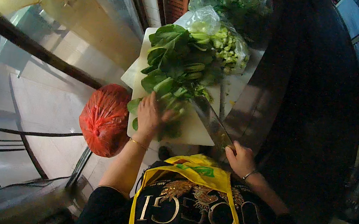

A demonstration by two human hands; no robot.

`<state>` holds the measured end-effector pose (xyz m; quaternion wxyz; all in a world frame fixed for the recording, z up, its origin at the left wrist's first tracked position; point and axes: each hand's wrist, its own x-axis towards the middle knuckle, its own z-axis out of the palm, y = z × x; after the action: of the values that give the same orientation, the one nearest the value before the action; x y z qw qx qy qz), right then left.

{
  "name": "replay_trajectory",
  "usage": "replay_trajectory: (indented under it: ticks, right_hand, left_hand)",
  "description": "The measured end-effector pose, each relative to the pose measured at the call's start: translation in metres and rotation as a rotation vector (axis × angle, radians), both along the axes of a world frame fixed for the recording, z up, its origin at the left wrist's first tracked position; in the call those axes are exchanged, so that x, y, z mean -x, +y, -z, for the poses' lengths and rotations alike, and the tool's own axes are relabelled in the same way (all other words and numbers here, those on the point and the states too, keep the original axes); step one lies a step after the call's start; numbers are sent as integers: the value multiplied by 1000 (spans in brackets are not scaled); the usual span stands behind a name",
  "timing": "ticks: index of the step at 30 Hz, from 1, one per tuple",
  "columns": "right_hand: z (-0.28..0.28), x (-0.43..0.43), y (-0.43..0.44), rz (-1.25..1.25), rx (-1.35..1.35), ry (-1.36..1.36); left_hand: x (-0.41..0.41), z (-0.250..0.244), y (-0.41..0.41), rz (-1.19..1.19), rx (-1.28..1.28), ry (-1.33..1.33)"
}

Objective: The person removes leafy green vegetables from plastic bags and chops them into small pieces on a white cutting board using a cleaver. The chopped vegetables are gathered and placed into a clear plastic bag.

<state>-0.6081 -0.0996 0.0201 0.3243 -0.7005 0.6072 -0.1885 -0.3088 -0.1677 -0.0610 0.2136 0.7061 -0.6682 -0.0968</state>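
Observation:
A pile of leafy greens with pale stems [173, 59] lies on a white cutting board [201, 131]. My left hand [151, 116] rests on the leaves at the near left part of the board, fingers spread; whether it grips any leaf is unclear. My right hand [240, 157] holds a large knife [214, 124] by its handle, at the board's near right. The blade slants up and left, its far end beside the cut stems. Beyond the right side of the pile, a clear plastic bag [205, 20] lies by chopped pale green stems [228, 50].
A tied red plastic bag [103, 119] sits against the board's left side. Another clear bag of greens [231, 1] stands at the far end. Small scraps lie on the pale surface [239, 86] right of the board. A dark bar [45, 53] crosses at the left.

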Motion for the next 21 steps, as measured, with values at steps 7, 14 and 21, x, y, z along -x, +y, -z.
replay_trajectory:
  ticks: [7, 14, 21]
  right_hand:
    - [-14, -55, -44, -196, 101, 101]
    - [-23, -81, -63, -406, -75, 412]
    - [52, -92, -63, -255, -50, 353]
  left_hand:
    - [26, -6, 33, 55, -122, -105]
    - [19, 1, 39, 47, -125, -133]
    - [22, 15, 36, 78, -133, -165]
